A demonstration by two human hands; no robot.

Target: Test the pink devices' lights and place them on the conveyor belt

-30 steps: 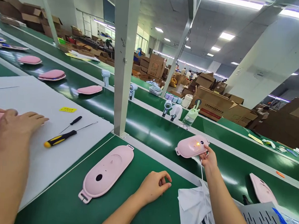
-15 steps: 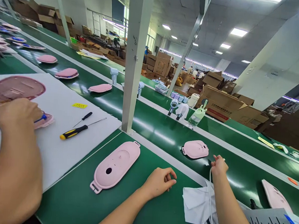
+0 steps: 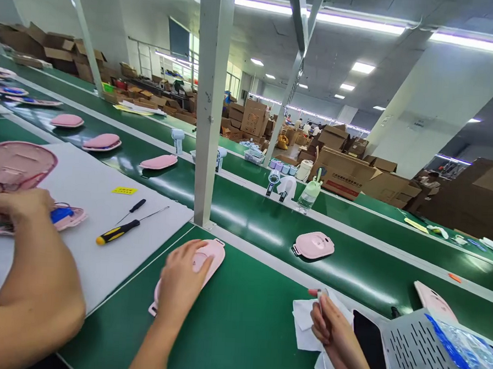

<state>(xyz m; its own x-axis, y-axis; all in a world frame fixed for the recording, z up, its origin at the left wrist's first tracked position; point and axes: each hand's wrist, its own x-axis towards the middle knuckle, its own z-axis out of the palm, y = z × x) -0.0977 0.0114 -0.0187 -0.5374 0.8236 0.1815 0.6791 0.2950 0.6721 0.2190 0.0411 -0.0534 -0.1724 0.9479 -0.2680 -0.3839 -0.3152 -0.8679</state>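
Head view, left hand (image 3: 182, 283) grip spread flat on pink shell (image 3: 208, 255), right hand (image 3: 333, 332) grip pinching small plug (image 3: 322, 293)

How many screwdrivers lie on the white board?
2: a yellow-and-black-handled screwdriver on the white board's right side, a slim black-handled screwdriver just behind it. A co-worker's arm may hide others.
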